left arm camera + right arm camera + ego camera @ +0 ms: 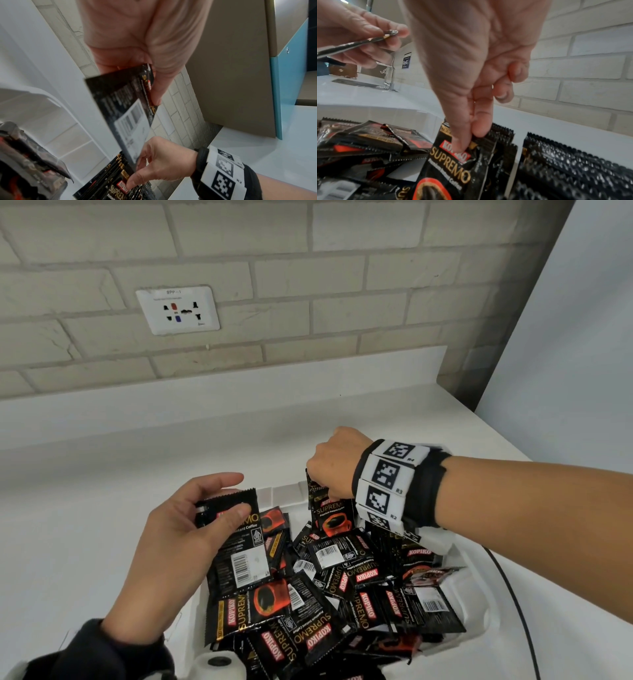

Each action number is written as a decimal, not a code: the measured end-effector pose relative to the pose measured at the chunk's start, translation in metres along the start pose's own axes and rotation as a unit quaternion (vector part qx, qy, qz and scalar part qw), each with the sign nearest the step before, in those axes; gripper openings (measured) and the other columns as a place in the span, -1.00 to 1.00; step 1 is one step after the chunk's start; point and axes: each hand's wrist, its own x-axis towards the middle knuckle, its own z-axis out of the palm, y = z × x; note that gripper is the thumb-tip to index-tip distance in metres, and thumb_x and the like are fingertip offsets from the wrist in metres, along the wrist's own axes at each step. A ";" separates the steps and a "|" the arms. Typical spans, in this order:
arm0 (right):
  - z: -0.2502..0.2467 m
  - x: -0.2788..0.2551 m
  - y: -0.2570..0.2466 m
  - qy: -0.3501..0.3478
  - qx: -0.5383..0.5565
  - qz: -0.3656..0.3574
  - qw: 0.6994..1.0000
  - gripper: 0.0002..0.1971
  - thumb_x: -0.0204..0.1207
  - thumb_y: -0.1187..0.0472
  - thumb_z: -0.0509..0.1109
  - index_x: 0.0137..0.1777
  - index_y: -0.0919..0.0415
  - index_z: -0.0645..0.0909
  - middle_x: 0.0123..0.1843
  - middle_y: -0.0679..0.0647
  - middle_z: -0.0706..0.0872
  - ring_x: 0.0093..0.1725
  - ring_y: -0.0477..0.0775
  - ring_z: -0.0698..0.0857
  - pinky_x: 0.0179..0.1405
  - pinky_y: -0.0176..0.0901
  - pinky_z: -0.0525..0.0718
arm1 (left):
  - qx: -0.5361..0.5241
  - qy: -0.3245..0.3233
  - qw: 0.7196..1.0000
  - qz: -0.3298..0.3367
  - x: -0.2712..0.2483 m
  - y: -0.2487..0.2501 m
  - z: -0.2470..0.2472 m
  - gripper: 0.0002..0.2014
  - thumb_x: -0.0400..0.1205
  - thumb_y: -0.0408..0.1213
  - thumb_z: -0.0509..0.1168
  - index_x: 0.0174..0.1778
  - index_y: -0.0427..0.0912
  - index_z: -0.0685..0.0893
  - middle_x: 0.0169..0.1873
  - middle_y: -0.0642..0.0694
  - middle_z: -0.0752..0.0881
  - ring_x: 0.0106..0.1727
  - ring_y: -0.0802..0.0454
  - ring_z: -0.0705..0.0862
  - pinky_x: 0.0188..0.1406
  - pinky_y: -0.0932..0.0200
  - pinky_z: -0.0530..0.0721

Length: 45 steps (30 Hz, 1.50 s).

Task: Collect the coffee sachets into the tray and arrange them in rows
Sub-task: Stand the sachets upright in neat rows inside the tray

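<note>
2 hands each pinch sachets: left hand (178,529) 1 sachet (239,546), right hand (334,463) upright sachets (332,517).

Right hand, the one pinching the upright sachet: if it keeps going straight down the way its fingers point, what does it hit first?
Probably the loose sachets heaped in the tray right beneath. The right hand pinches the upright sachet by its top edge, fingers pointing down; how far above the heap is unclear.

Head view downward; wrist views close, overlapping.
</note>
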 end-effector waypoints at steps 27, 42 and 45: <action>-0.003 -0.091 0.004 -0.082 0.841 -0.113 0.523 -0.54 0.32 0.15 0.48 0.22 0.08 0.46 -0.01 0.12 0.77 -0.12 0.14 0.67 -0.13 -0.20 0.67 | -0.126 -0.347 0.912 0.180 0.018 0.048 0.042 -0.89 0.34 0.02 0.51 -0.27 0.17 0.76 -0.09 0.18 0.75 0.21 0.13 0.64 0.20 0.27 0.58; 0.028 -0.115 -0.015 0.176 0.697 0.151 0.678 -0.81 0.39 0.12 0.47 -0.03 -0.09 0.57 -0.16 -0.11 0.70 -0.34 -0.18 0.70 -0.31 -0.23 0.72 | 0.235 -0.223 0.934 0.153 0.027 0.045 0.071 -0.73 0.49 -0.36 0.45 -0.20 0.19 0.66 -0.20 0.22 0.78 -0.30 0.25 0.72 -0.19 0.42 0.64; 0.036 -0.132 -0.012 0.231 0.693 0.195 0.654 -0.63 0.22 -0.11 0.46 0.06 -0.27 0.54 0.00 -0.19 0.69 -0.18 -0.17 0.73 -0.14 -0.22 0.73 | 0.296 -0.205 0.923 0.136 0.038 0.036 0.069 -0.75 0.49 -0.33 0.46 -0.31 0.17 0.63 -0.32 0.17 0.77 -0.36 0.08 0.70 -0.27 0.27 0.62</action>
